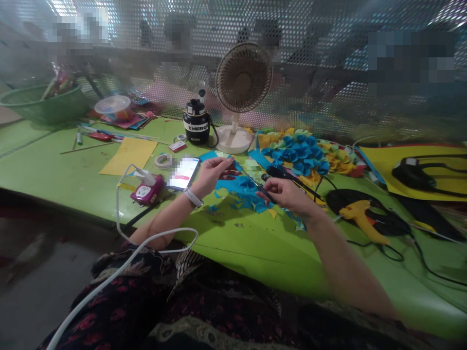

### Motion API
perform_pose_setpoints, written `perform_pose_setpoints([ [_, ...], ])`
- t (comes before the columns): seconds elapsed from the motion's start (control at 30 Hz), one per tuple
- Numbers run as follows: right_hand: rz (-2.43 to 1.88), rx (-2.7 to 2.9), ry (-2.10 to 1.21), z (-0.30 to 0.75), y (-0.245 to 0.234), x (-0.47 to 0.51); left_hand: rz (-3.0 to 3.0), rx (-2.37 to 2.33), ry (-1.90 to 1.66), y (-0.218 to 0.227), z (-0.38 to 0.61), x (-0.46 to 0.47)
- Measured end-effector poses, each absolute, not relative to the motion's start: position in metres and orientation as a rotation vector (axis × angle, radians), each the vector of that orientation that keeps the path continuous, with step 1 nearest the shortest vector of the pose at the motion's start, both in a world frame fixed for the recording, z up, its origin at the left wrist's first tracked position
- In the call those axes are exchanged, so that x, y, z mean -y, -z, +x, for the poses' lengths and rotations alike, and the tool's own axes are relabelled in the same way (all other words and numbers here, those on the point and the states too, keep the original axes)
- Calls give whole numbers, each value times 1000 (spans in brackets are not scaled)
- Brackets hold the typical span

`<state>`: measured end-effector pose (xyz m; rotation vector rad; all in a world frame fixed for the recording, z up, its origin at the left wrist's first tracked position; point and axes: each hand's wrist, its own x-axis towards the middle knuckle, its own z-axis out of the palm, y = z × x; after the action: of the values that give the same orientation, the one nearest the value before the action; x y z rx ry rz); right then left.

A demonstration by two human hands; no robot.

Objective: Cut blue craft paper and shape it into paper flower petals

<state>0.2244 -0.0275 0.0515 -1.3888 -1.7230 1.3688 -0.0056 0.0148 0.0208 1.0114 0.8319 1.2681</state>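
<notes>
My left hand (213,174), with a pale band on the wrist, is closed in a pinch over the table. A small blue paper piece (237,166) shows at its fingertips. My right hand (286,194) is closed on a thin dark pointed tool (267,193), whose exact kind I cannot make out. The tool's tip points toward the left fingers; whether it touches the paper is unclear. Beneath both hands lie many blue paper scraps (251,194). A phone (183,173) with a lit screen lies beside my left hand.
Behind stand a fan (244,78), a black bottle (197,124) and a heap of blue and yellow paper pieces (301,153). An orange glue gun (359,216) lies at right. At left are a purple power socket (148,190), a white cable (120,204) and tape (164,161).
</notes>
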Motion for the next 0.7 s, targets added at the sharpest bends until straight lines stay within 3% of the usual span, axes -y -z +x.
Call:
perform_pose_setpoints([
  [0.7,-1372,1655,-1352,225,-53,28,1024,-819,-1308,-15,-11,-19],
])
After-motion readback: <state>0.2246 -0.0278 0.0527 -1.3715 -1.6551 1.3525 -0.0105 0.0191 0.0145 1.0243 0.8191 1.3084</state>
